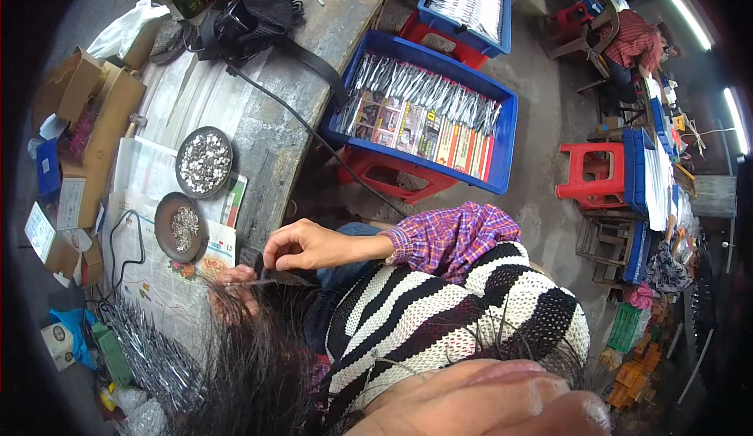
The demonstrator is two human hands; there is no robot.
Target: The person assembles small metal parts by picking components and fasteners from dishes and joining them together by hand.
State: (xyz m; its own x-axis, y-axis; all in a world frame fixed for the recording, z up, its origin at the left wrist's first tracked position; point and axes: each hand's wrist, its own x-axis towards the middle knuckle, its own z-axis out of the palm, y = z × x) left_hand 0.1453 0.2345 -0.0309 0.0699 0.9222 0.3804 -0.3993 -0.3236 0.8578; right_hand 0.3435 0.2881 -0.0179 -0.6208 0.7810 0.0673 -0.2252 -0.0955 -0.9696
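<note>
My left hand (235, 288), partly hidden by strands of hair, has its fingers closed on a thin, pale metal piece (276, 281) at the table edge. Just to its right, my right hand (307, 246) is bent into a pinch, thumb and forefinger together. Whatever lies between those fingertips is too small to make out. A small dark block (252, 259) sits at the edge between the two hands. Beyond them stand a brown dish (162, 241) with small shiny metal parts and a dark dish (183, 184) full of silvery bits.
Newspaper (145, 295) covers the table. A heap of slim metal pieces (153, 357) lies at the left near side. Cardboard boxes (114, 134) line the left. A black bag (249, 14) with a strap lies farther back. Blue crates (508, 142) of metal pieces rest on red stools (396, 177).
</note>
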